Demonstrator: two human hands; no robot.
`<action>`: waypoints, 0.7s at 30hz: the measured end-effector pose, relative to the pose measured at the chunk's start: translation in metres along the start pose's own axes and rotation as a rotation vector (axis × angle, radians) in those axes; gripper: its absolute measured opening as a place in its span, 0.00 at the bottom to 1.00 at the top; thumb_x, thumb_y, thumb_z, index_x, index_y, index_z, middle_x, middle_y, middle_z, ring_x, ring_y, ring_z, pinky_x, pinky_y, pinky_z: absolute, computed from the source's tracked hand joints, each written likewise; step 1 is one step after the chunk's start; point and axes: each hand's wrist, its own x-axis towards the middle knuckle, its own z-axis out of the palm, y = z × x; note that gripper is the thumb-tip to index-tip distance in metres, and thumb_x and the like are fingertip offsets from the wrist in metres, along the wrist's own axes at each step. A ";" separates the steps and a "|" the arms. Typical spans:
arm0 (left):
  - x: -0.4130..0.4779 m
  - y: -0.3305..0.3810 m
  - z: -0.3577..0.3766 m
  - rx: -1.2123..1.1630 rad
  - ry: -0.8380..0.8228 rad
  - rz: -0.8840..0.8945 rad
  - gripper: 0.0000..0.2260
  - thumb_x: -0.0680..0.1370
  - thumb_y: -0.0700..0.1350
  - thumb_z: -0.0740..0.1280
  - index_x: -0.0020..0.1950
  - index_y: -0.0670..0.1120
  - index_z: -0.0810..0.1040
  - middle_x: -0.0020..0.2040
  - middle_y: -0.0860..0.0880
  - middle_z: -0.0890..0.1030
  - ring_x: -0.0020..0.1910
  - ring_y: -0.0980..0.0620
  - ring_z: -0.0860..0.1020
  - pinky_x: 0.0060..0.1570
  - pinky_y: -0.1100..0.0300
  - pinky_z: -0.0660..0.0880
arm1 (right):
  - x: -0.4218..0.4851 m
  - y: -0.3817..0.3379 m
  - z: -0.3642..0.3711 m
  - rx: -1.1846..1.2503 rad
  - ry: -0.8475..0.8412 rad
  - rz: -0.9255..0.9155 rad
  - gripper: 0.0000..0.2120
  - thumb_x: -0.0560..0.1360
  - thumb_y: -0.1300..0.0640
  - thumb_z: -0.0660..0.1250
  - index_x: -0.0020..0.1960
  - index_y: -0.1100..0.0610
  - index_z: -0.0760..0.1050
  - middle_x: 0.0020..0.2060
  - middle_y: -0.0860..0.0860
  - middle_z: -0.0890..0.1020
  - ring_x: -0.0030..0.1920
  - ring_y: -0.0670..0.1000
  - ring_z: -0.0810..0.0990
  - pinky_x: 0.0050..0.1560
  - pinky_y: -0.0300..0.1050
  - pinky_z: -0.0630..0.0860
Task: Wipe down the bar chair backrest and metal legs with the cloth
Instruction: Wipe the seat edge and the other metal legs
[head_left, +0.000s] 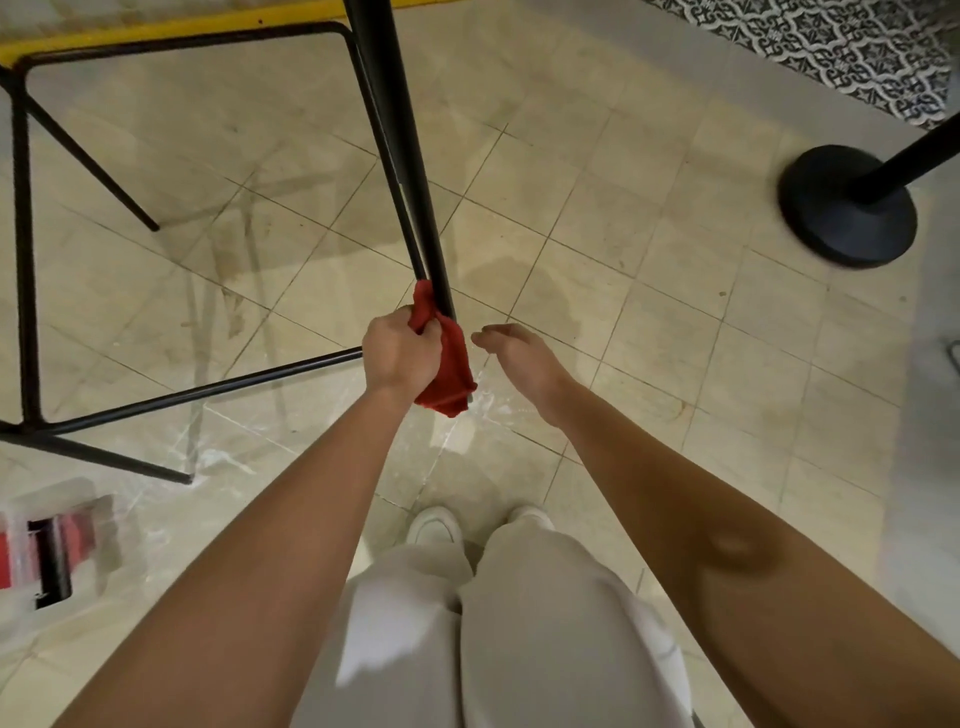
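Observation:
A black metal leg (410, 171) of the bar chair slants down from the top middle to the floor. My left hand (400, 353) grips a red cloth (447, 364) wrapped around the bottom of that leg; loose cloth hangs below my fist. My right hand (514, 358) hovers just right of the cloth with relaxed, loosely curled fingers, holding nothing. Black footrest bars (208, 387) and other legs of the chair frame spread to the left. The backrest is out of view.
A black round base with a post (852, 208) stands on the beige tiles at the right. A yellow edge (156, 31) runs along the top left. A red and clear box (47, 545) lies at the lower left. My white shoes (436, 522) stand below the hands.

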 end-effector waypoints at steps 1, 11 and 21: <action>0.000 -0.001 0.001 0.041 0.013 0.036 0.09 0.79 0.45 0.61 0.44 0.41 0.77 0.36 0.48 0.75 0.39 0.49 0.73 0.30 0.68 0.65 | 0.001 0.001 -0.003 0.007 0.004 0.004 0.22 0.76 0.50 0.63 0.68 0.57 0.69 0.62 0.52 0.75 0.65 0.53 0.71 0.56 0.43 0.64; 0.009 -0.008 -0.012 0.248 -0.074 0.119 0.10 0.77 0.44 0.63 0.43 0.39 0.78 0.39 0.42 0.77 0.38 0.46 0.73 0.39 0.60 0.66 | 0.003 -0.007 -0.002 0.036 -0.004 -0.016 0.21 0.77 0.50 0.62 0.67 0.56 0.70 0.62 0.52 0.75 0.63 0.52 0.71 0.55 0.43 0.63; 0.010 -0.017 0.000 0.195 -0.038 0.111 0.07 0.77 0.44 0.64 0.43 0.41 0.74 0.47 0.38 0.75 0.41 0.44 0.74 0.41 0.57 0.68 | 0.006 -0.008 -0.003 0.019 0.002 0.001 0.21 0.77 0.50 0.62 0.67 0.57 0.69 0.63 0.52 0.74 0.64 0.53 0.71 0.56 0.43 0.64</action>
